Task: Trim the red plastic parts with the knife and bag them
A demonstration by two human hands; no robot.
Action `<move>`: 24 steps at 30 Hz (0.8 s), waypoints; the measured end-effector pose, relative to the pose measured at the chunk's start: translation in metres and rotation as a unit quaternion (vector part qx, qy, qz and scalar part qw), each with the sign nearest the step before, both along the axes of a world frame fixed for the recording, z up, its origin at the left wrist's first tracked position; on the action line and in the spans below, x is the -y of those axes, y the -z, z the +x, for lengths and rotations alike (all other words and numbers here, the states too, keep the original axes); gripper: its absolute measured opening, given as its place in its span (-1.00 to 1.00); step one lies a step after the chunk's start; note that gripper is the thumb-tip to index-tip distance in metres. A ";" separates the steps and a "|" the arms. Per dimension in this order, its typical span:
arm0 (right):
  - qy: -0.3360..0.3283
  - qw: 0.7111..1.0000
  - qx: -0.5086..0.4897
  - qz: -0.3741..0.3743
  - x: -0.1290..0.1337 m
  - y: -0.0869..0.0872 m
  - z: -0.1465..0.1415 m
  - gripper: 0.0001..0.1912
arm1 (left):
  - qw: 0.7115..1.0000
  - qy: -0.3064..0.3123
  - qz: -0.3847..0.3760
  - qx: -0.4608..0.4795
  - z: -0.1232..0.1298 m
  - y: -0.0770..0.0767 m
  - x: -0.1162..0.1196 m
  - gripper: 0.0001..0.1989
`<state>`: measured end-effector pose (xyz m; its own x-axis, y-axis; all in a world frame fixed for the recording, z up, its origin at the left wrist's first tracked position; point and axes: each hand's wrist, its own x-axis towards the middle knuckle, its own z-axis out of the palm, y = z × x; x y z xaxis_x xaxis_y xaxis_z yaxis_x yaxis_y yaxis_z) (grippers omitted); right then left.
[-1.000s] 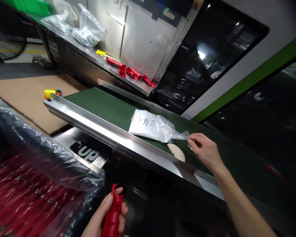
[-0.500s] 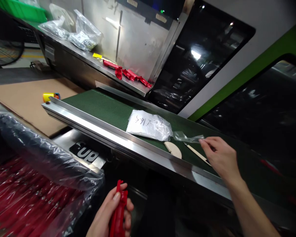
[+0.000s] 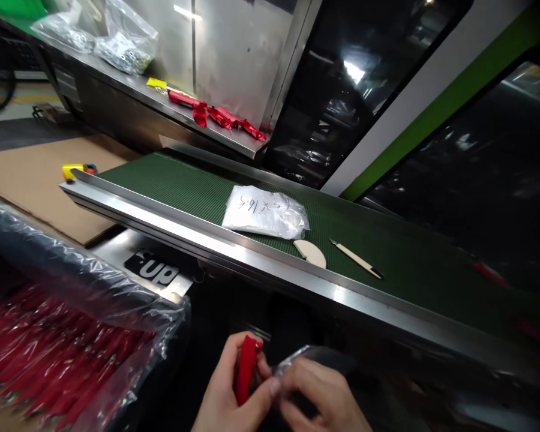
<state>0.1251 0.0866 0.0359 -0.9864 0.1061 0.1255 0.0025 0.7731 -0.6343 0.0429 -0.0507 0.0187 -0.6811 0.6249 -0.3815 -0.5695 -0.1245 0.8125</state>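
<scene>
My left hand [image 3: 234, 390] is closed around a red plastic part [image 3: 247, 367], held upright near the bottom of the view. Right beside it, my right hand [image 3: 319, 393] pinches a small clear plastic bag [image 3: 299, 355], blurred by motion. The fingertips of both hands meet, or nearly so, at the bag's edge; I cannot tell whether the left fingers also grip it. Beyond the hands, on the green conveyor belt [image 3: 378, 222], lie a white plastic packet [image 3: 265, 213] with handwriting, a cream half-round piece [image 3: 311, 253] and a thin craft knife [image 3: 355, 258].
At lower left, a plastic-lined box [image 3: 49, 354] holds many bagged red parts. Several red parts [image 3: 225, 117] and bags of metal pieces [image 3: 126, 51] sit on the metal shelf. A yellow tape roll [image 3: 74, 171] rests on cardboard [image 3: 22, 180]. The belt's metal rail [image 3: 198, 240] crosses the view.
My right hand has carried the clear bag from above the belt down to the left, beside my left hand. The red part has risen slightly and moved right. The camera view has shifted.
</scene>
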 end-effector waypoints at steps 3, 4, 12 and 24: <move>-0.004 0.997 0.046 -0.054 -0.002 -0.004 0.004 -0.82 | 0.999 0.042 0.007 -0.020 0.000 0.004 0.005 -0.64; 0.000 0.995 0.057 -0.080 -0.002 -0.006 0.004 -0.80 | 0.999 0.037 -0.003 -0.025 0.001 0.004 0.006 -0.67; 0.119 0.988 -0.041 -0.090 0.007 0.010 0.010 -0.81 | 0.987 -0.068 -0.105 -0.098 0.010 0.001 -0.006 -0.72; 0.130 0.971 0.000 0.203 -0.119 -0.038 -0.117 -0.59 | 0.969 -0.172 -0.146 -0.099 -0.010 0.010 0.011 -0.57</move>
